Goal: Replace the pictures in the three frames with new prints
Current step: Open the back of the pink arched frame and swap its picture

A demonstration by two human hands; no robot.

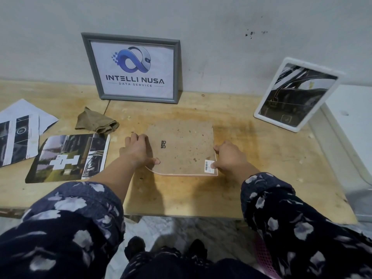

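Head view looks down on a pink frame (182, 152) lying face down near the middle of a wooden table (261, 158), its brown backing board up. A small black hanger clip (163, 144) sits on the board left of centre, and a white barcode sticker (209, 167) is at its near right corner. The left hand (136, 151) grips the frame's left edge, fingers curled over the far part of that side and the thumb pressed on the board near the near left corner. The right hand (228, 157) holds the right edge, thumb on the sticker and fingers bent round the side; whether they reach under the frame is hard to tell from this angle. Both forearms come out of dark sleeves with a pale floral pattern.

Behind the frame, a grey frame (132, 67) leans upright against the wall (221, 27), holding a white print with a blue logo and the words INTELLI NUSA DATA SERVICE. To the right, a white frame (298, 93) stands tilted, showing a dark photograph. Left of the hands lies a crumpled olive cloth (96, 121). Nearer the table's left edge a colour print (68, 158) lies flat, and beyond it more printed sheets (18, 133) overlap, partly cut off by the picture's edge.
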